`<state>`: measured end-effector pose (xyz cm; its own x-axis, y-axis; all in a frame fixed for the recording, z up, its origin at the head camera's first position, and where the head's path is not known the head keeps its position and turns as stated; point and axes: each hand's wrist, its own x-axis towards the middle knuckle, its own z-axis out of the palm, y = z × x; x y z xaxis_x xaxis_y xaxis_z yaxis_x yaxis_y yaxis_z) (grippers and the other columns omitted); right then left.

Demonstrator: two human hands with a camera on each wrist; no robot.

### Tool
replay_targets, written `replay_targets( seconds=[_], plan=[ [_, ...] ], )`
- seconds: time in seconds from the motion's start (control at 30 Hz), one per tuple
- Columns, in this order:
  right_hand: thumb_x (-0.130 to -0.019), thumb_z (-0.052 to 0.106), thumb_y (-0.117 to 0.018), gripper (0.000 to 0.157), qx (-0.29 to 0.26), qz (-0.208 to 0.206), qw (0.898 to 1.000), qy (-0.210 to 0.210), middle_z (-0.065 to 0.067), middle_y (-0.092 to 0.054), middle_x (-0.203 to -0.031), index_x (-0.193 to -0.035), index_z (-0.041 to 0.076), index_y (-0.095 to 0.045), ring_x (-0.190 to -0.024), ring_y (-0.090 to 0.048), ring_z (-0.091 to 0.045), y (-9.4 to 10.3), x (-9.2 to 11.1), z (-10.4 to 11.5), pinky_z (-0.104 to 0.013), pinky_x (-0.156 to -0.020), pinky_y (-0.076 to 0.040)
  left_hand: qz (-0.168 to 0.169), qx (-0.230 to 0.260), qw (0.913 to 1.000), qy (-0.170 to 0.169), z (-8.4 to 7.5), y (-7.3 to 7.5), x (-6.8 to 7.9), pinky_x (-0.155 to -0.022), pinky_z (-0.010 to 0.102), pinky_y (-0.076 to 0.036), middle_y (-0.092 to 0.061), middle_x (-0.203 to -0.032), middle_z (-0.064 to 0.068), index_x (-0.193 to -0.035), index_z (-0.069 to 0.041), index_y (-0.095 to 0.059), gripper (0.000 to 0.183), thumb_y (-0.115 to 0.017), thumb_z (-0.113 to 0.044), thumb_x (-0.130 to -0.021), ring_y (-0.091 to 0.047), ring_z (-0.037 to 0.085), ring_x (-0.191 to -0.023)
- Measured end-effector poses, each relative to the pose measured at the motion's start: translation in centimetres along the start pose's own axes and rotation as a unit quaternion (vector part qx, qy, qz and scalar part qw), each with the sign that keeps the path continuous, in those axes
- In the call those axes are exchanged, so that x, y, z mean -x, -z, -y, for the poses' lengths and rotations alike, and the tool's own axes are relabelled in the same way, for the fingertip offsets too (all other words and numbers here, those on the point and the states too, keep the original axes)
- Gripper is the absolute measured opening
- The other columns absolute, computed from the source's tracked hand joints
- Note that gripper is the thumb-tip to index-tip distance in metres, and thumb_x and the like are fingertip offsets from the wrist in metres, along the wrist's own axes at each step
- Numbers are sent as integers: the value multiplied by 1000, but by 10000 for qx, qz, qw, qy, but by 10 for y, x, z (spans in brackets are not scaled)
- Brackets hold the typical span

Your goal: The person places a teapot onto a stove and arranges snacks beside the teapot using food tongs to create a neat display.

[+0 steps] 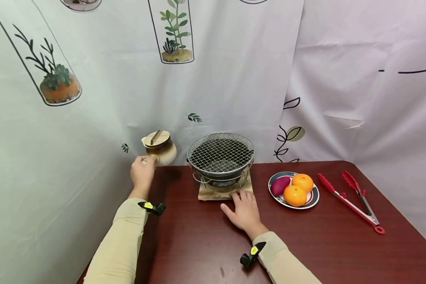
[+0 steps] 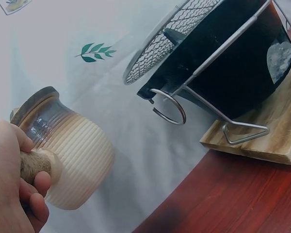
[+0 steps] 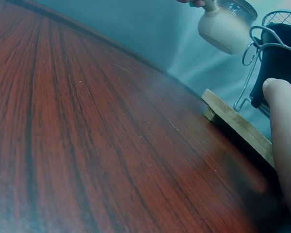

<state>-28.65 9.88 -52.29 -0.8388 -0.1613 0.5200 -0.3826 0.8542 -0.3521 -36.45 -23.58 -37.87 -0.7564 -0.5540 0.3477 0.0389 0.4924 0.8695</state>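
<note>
1. We find the pot (image 1: 167, 154) at the far left of the desk (image 1: 191, 236), at nine o'clock from the grill (image 1: 220, 156) and apart from it; its base looks lifted clear.
2. Taking twelve as the far side of the head view, we see the spout (image 1: 143, 140) point to about ten o'clock and the handle (image 2: 35, 167) stick out between seven and eight. Its long axis, handle through body, runs roughly from there to between one and two. The wooden lid (image 1: 157, 138) faces up, leaning slightly towards eleven; we cannot tell how much of that is the camera's angle.
3. Our left hand (image 1: 142, 173) grips the handle, fingers curled round it. The step in hand, we judge, is supporting the pot in the air; the next move calls for a firm grip and a level lid.
4. Our right hand (image 1: 245, 211), fingers relaxed and spread, rests at the near edge of the wooden board (image 1: 213, 193) under the grill, holding nothing.
5. Further out, at four o'clock from the grill, a plate (image 1: 314, 196) bears two oranges (image 1: 295, 196) and a purple sweet potato (image 1: 279, 185); red tongs (image 1: 353, 206) lie beyond.
</note>
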Motion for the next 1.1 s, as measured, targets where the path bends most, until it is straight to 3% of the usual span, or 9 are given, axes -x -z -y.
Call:
replay_targets(
  seconds=[0.2,0.33,0.47,0.63,0.87,1.1],
  plan=[
    [-91,58,-59,58,-42,-60,10000,19,-15,-56,-122,-122,9,-66,-115,-47,-38,2,0,1,-56,-106,-33,-6,-21,10000,-62,-5,2,-2,-86,42,-46,-72,-104,20,-110,-5,-72,34,-65,-31,-90,-64,37,-99],
    [-92,58,-58,58,-77,-52,10000,10,-15,-56,-122,-122,9,-66,-115,-47,-38,3,1,2,-56,-107,-33,3,37,10000,-46,-10,4,-3,-85,39,-47,-73,-102,20,-113,-5,-72,35,-65,-30,-90,-66,35,-97],
    [-92,59,-58,58,-111,-27,9999,4,-15,-56,-121,-122,10,-66,-115,-47,-38,4,1,2,-57,-107,-33,23,-27,10000,-31,-14,4,-5,-75,33,-47,-75,-87,13,-114,-7,-72,34,-66,-31,-90,-69,26,-82],
    [-94,56,-57,55,-139,-59,9999,-8,-15,-56,-123,-122,10,-67,-116,-47,-38,3,2,2,-56,-106,-33,46,-64,9999,-79,-17,5,-7,-68,30,-45,-70,-69,-1,-113,-8,-72,34,-66,-32,-90,-63,14,-65],
    [-96,51,-56,49,-146,-83,9999,-38,-15,-56,-125,-121,10,-67,-116,-47,-37,1,3,2,-55,-107,-32,50,-35,9999,-150,-23,5,-9,-70,31,-44,-70,-69,-1,-111,-9,-72,34,-65,-34,-89,-67,26,-78],
    [-97,49,-55,47,-152,-81,9998,-59,-14,-56,-125,-121,10,-67,-117,-47,-38,1,1,1,-56,-107,-32,144,31,9998,-143,-30,3,-11,-65,30,-45,-70,-73,2,-114,-8,-71,35,-64,-35,-91,-63,18,-71]
  ],
)
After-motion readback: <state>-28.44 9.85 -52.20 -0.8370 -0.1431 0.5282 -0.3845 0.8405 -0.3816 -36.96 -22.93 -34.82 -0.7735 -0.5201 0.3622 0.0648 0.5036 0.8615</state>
